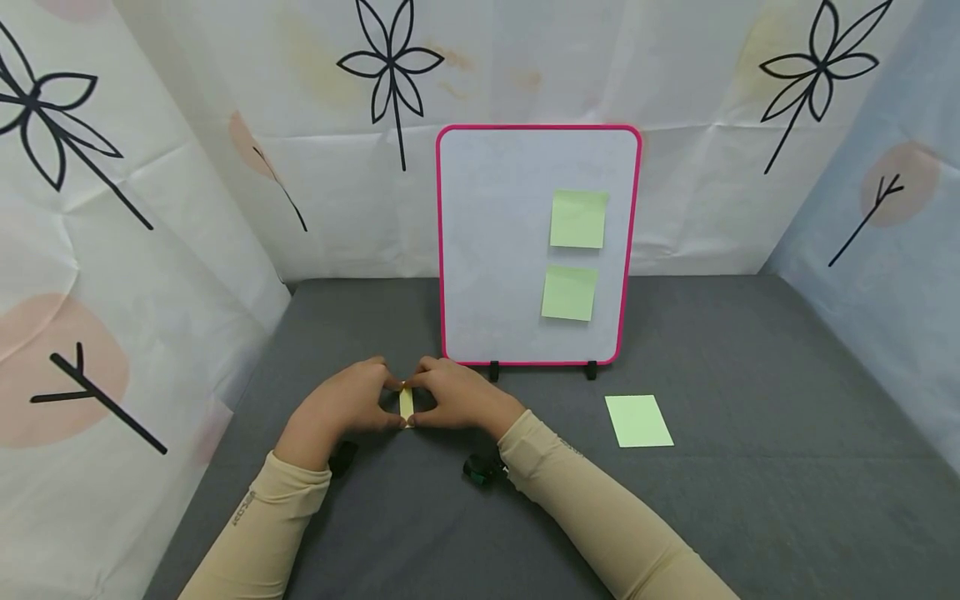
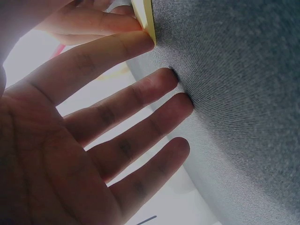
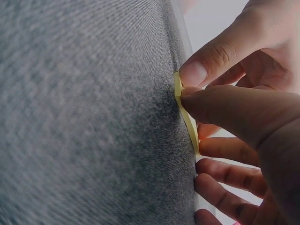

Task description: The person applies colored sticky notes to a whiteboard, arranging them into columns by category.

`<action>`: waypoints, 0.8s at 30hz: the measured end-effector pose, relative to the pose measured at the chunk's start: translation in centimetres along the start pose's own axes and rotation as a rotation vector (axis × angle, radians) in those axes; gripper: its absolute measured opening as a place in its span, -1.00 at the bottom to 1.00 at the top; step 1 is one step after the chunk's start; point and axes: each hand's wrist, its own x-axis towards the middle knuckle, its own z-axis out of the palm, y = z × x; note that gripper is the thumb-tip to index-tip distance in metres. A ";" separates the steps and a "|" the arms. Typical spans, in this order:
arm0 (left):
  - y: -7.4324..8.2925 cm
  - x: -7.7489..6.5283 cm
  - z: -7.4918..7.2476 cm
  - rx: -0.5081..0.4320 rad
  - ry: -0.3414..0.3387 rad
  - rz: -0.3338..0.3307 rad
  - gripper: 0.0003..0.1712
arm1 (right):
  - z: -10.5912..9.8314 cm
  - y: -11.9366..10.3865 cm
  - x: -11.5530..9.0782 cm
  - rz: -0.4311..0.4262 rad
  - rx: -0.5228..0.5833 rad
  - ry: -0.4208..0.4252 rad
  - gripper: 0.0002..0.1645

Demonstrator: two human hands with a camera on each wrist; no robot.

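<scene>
A narrow yellow paper strip (image 1: 406, 403) lies low over the grey cloth between the two hands. My left hand (image 1: 341, 408) holds it from the left, thumb at the near end and index fingertip at the far end; its other fingers stretch out to the cloth in the left wrist view. From the other side my right hand (image 1: 457, 396) holds the same two ends with thumb and index finger. In the right wrist view both thumbs meet near one end of the yellow strip (image 3: 188, 119), which bends slightly.
Behind the hands stands a whiteboard (image 1: 495, 250) with a pink frame on small black feet. It bears an upper green sticky note (image 1: 578, 219) and a lower green sticky note (image 1: 569, 293). Another pale green note (image 1: 640, 421) lies on the grey cloth at right. Patterned fabric walls surround the table.
</scene>
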 end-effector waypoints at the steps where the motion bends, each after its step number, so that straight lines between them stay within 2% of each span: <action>1: 0.0 0.0 0.0 0.000 -0.001 0.000 -0.39 | 0.0 0.0 0.0 0.001 0.000 -0.001 -0.35; 24: 0.1 -0.3 0.0 -0.011 0.017 0.007 -0.40 | 0.3 0.3 0.1 -0.011 0.023 0.015 -0.34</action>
